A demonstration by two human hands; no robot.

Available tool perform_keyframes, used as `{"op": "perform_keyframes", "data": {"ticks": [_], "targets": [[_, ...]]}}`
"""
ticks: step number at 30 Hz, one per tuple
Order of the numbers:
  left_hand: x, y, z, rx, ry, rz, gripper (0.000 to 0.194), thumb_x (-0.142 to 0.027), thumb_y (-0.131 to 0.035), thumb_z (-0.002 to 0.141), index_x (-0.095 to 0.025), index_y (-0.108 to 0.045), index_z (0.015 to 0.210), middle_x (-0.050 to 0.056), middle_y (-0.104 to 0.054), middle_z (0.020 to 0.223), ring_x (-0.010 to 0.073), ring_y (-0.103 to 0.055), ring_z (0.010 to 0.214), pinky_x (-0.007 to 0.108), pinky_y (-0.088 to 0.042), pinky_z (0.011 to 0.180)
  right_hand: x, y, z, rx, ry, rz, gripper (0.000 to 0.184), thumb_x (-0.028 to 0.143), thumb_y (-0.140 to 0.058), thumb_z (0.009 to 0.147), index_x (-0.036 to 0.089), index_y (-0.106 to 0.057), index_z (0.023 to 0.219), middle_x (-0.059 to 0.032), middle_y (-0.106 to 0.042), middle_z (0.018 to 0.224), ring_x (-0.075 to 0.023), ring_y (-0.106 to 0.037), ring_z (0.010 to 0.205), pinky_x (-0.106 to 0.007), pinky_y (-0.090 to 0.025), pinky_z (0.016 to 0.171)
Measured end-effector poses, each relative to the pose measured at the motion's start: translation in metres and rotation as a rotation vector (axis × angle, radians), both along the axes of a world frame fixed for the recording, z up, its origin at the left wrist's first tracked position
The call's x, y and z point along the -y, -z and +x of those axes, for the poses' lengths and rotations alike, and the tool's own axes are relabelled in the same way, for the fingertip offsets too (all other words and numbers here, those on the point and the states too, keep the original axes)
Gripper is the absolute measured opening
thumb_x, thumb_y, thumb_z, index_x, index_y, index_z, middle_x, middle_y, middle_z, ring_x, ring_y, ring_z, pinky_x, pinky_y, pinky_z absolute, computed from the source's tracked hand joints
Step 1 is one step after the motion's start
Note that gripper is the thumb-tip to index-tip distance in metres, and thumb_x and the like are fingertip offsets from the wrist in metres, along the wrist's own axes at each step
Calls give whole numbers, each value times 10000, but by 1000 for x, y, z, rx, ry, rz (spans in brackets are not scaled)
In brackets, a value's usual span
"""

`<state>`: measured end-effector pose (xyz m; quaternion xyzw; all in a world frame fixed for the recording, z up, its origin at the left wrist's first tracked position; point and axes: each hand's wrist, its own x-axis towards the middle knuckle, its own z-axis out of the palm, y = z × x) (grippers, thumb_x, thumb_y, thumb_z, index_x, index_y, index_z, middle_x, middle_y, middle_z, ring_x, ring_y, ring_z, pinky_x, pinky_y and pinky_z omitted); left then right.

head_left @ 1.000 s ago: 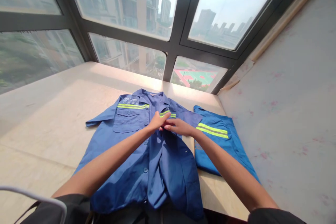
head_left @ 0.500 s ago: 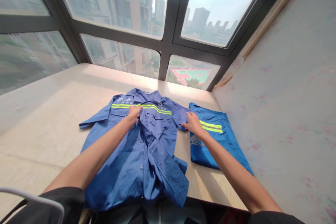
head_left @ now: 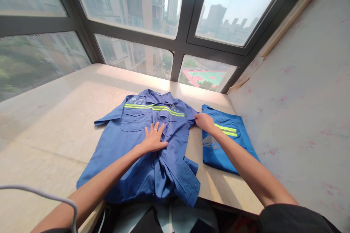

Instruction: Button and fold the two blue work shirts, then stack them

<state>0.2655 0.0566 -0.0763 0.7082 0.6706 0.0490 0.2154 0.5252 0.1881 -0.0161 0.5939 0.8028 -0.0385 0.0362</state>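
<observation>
A blue work shirt (head_left: 131, 156) with yellow-green reflective stripes lies front up, its collar toward the window and its lower edge reaching the near edge of the ledge. My left hand (head_left: 154, 139) rests flat on the shirt's chest below the stripe, fingers spread, a ring on one finger. At the shirt's sleeve on the right, my right hand (head_left: 204, 121) pinches the blue cloth near the cuff. Under and beside that hand lies a folded brighter blue garment (head_left: 218, 156) with similar stripes and pale lettering.
The pale ledge (head_left: 54, 116) runs up to grey-framed windows (head_left: 179, 43). A flower-patterned wall (head_left: 306, 116) closes off the right side. Across my left forearm runs a white cable (head_left: 41, 193). The ledge's front edge is just before my lap.
My left hand has left the chest stripe, come nearer to me and spread flat on the shirt front. My right hand stays at the sleeve, which is now pulled straighter.
</observation>
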Motion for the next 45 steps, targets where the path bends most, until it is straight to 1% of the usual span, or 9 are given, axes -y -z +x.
{"op": "perform_keyframes", "data": {"ticks": [6,10,17,21,25,29,35,41,45], "targets": [[-11,1,-31,21,213,-60,1125,-627,-699,696,-165,-217,1602,197,-89,1652,416,-22,1523,594,-115,1200,-36,-60,31,-133,83,381,366,207,-396,952,197,-713,1134,-128,-665,1183,-278,-629,1053,-358,-468,889],[-16,9,-29,1,212,35,1083,-692,-621,782,-100,-220,1595,226,-109,1641,366,-56,1533,513,-118,1227,-59,-71,39,-144,170,434,404,122,-371,931,164,-692,1172,-152,-638,1221,-280,-614,1070,-357,-458,889],[-20,26,-35,-61,345,291,881,-735,-338,934,-125,-318,1569,171,-201,1633,265,-113,1543,426,-10,1250,-44,-36,27,-67,262,272,493,111,-439,895,99,-512,1383,-226,-529,1333,-298,-640,1031,-362,-497,833],[-34,24,-49,-37,386,314,787,-667,-345,968,-142,-355,1555,159,-224,1628,252,-132,1540,418,-48,1251,8,-7,0,-164,-52,266,514,213,-451,944,159,-454,1455,-190,-456,1446,-311,-595,1169,-391,-500,940],[-52,23,-56,-3,406,326,723,-602,-394,973,-145,-392,1534,159,-258,1619,254,-169,1533,423,-74,1250,58,31,-28,-244,-529,-30,568,431,-513,970,196,-460,1484,-161,-430,1521,-309,-415,1404,-464,-362,1149],[-59,19,-60,39,407,338,649,-525,-407,982,-123,-448,1490,168,-328,1594,253,-216,1522,418,-121,1248,79,61,-40,-125,-531,-199,712,573,-458,982,177,-346,1562,-182,-211,1637,-347,-185,1520,-588,-207,1193],[-39,13,-106,-40,203,478,601,-469,-348,996,-97,-467,1453,166,-366,1576,263,-245,1510,415,-189,1239,73,78,-34,-123,-538,-123,702,605,-365,1008,229,-267,1592,-126,-144,1659,-282,-106,1543,-554,-117,1223],[-41,0,-205,-209,-286,502,583,-317,-459,903,-47,-456,1419,237,-433,1499,330,-362,1435,475,-319,1165,68,76,-29,-110,-561,-163,712,611,-371,1001,232,-258,1594,-123,-128,1657,-279,-90,1544,-558,-118,1224],[-61,-15,-230,-186,-216,498,632,-381,-547,870,-113,-459,1436,188,-446,1505,304,-374,1425,433,-315,1172,65,72,-26,-139,-541,-254,718,613,-395,988,229,-290,1586,-101,-126,1657,-261,-102,1541,-507,-114,1240]]}}
